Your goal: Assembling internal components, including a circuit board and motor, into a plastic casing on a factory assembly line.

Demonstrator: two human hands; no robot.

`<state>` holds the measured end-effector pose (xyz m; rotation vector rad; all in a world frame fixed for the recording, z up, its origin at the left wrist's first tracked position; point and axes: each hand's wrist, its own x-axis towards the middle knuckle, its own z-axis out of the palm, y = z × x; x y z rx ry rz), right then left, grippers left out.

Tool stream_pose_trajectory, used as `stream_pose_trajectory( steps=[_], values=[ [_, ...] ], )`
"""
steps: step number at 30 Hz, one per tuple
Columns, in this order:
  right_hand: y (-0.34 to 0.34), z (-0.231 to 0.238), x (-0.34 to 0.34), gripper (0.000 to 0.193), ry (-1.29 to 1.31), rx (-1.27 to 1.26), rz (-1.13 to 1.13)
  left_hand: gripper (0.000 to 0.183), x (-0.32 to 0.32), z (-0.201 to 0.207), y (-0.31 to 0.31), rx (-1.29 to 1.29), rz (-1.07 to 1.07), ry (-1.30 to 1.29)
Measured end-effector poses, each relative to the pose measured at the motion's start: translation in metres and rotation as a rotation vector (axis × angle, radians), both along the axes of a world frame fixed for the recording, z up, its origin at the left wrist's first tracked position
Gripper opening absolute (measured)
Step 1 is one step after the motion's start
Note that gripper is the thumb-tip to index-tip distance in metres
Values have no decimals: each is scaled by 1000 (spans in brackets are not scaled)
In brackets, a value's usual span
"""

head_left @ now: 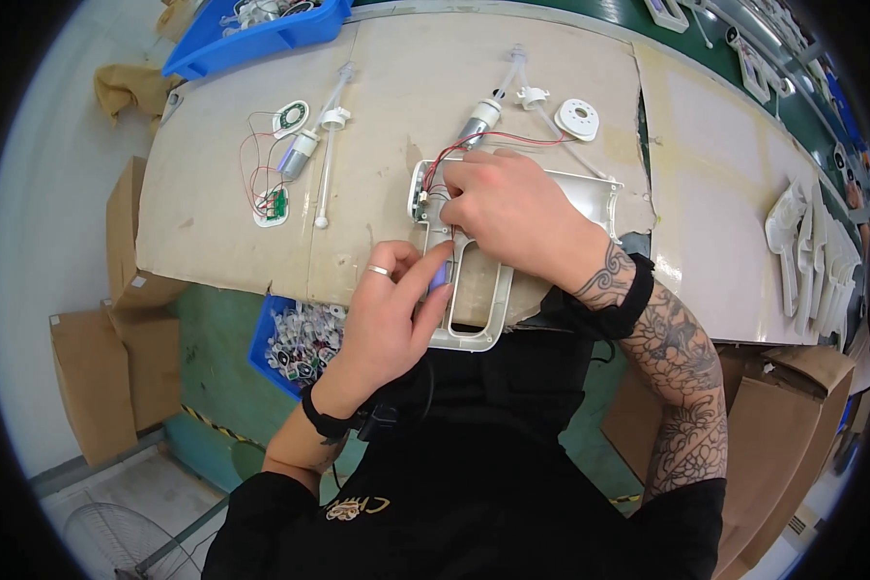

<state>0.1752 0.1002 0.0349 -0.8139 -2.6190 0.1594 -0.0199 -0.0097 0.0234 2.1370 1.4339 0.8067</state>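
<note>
A white plastic housing half [501,307] with a looped handle lies on the table in front of me. My left hand [389,307] is closed at its handle, thumb and index finger on a small purple cylinder [439,276] set in the handle. Over the housing's upper part, my right hand [512,205] is bent with its fingertips together; what they pinch is hidden. Red and black wires [439,166] run from the housing's left end beneath that hand. Beyond it lie a motor pump [480,123] with clear tubing and a round white disc [577,119] on the red wires.
A second set of pump [300,153], tubing and green circuit board [276,204] lies at the left. Blue bins of parts stand at the far left [261,43] and below the near edge [261,348]. White shells [804,242] are stacked at the right, beside cardboard boxes [778,449].
</note>
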Motion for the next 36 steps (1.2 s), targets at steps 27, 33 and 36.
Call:
stream_pose_trajectory(
  steps=[27,33,36],
  values=[
    [27,15,57,15,198,-71,-271,49,0,8,4,66,-38,258],
    [55,11,87,13,54,-176,-326,49,2,10,3,86,-39,245],
    [47,34,91,11,287,-98,-255,49,4,12,2,87,-44,250]
  ],
)
